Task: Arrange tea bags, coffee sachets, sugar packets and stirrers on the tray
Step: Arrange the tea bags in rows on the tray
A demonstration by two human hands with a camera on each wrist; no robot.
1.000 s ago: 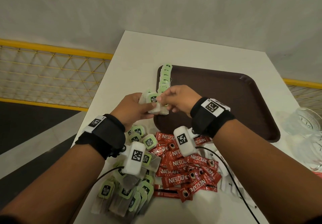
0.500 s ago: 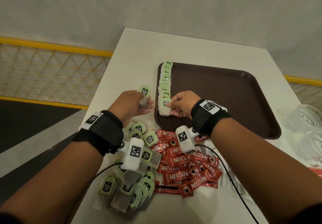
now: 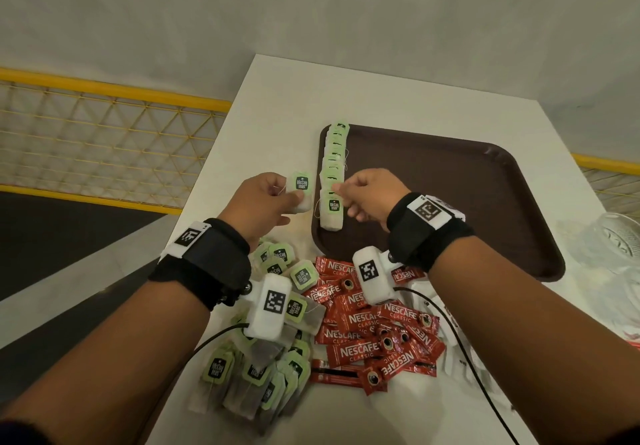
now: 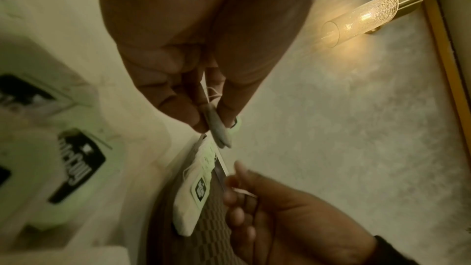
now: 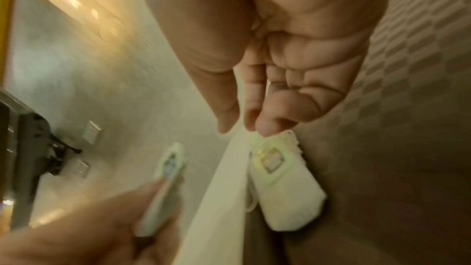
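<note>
Left hand (image 3: 258, 202) pinches a tea bag (image 3: 300, 192) upright, just left of the tray (image 3: 485, 202). The row of tea bags (image 3: 334, 167) runs away from the person along the tray's left edge. Right hand (image 3: 369, 198) is nearer, fingertips pinching the nearest bag's (image 3: 331, 214) top.

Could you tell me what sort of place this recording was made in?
Probably a hotel or café service area, though I can't be sure: a brown serving tray on a white table, Nescafé sachets, and a glass wall lamp.
</note>
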